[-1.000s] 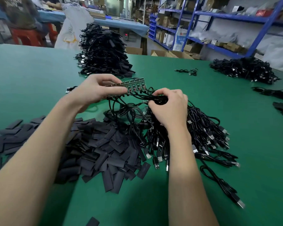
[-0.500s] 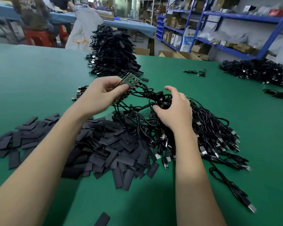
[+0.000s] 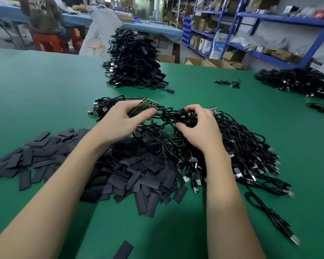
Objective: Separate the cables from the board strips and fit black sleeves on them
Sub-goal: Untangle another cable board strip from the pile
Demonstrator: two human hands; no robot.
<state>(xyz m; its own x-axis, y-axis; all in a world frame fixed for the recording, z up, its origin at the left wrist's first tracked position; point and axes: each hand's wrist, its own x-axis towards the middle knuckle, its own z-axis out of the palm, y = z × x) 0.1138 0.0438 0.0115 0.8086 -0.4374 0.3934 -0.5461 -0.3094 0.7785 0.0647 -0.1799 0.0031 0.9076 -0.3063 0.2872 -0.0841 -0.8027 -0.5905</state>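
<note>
My left hand (image 3: 123,120) grips a green board strip (image 3: 145,107) with black cables hanging from it, held just above the green table (image 3: 45,86). My right hand (image 3: 196,129) curls round a bunch of those black cables (image 3: 168,113) close to the strip, thumb below and fingers above. A second green board strip (image 3: 215,111) peeks out just right of that hand. Beneath both hands lies a tangled heap of USB cables (image 3: 238,146). A pile of flat black sleeves (image 3: 131,174) spreads under my left forearm.
A tall stack of finished cables (image 3: 133,60) stands at the back centre, another heap (image 3: 297,81) at the far right. A lone cable (image 3: 228,83) lies between them. One loose sleeve (image 3: 123,249) lies near the front edge. A person sits at the far left background; blue shelving stands behind.
My left hand has tilted the board strip and lowered it toward the heap. My right hand shifted from resting on the cables to gripping the bunch beside the strip.
</note>
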